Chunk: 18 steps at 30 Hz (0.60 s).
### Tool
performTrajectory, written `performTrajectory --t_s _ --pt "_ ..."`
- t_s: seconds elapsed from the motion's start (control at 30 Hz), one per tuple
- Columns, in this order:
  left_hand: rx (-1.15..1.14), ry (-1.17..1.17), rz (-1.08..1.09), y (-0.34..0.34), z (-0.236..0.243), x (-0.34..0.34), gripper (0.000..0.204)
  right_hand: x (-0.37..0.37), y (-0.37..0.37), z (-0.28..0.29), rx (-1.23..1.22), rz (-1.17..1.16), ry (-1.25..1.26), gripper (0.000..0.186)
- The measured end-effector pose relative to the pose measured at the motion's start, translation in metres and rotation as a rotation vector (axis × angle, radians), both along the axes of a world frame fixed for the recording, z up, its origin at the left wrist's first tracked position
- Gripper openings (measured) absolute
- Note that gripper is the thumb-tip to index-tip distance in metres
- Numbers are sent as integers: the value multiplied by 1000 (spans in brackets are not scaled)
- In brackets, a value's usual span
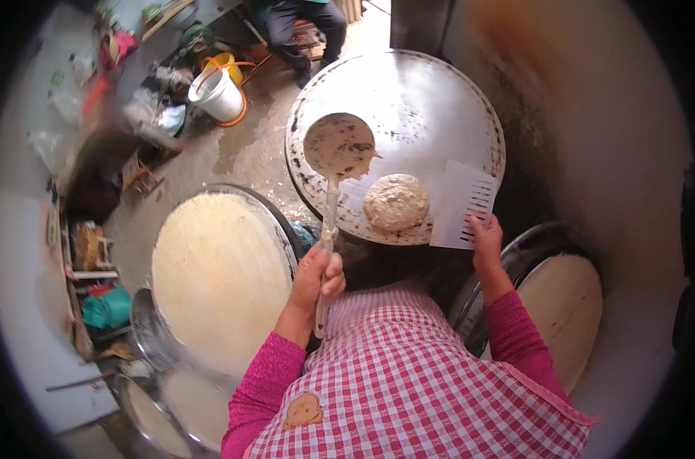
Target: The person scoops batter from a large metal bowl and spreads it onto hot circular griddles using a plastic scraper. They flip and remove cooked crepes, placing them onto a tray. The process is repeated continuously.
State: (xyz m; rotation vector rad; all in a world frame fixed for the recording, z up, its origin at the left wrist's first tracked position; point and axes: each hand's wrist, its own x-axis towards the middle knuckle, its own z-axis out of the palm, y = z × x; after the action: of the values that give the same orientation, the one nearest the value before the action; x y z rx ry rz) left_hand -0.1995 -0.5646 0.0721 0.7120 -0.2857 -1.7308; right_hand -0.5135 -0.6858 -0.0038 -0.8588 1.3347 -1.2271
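My left hand [319, 275] grips the long handle of a batter-coated ladle [339, 145], its round head raised over a large round griddle [424, 107] with dark specks round its rim. My right hand [486, 244] holds a thin white rectangular scraper [456, 203] with a row of slots, over the griddle's right front. A mound of pale, wet batter [396, 202] sits on the griddle's front part, between the ladle handle and the scraper.
Large pale thin rounds lie on the left [214, 268] and right [554, 314], with more round pans [150, 409] at lower left. A seated person's dark-trousered legs [305, 34] are beyond the griddle, near white [216, 92] and yellow [225, 61] buckets. Walls flank both sides.
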Motion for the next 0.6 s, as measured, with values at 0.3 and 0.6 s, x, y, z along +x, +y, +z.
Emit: performTrajectory --t_s 0.3,0.6 --pt "26 522 125 81 -26 57 33 150 -37 -21 -22 403 184 21" --pt "329 156 1154 354 -49 145 21 148 -58 -69 -91 335 561 18"
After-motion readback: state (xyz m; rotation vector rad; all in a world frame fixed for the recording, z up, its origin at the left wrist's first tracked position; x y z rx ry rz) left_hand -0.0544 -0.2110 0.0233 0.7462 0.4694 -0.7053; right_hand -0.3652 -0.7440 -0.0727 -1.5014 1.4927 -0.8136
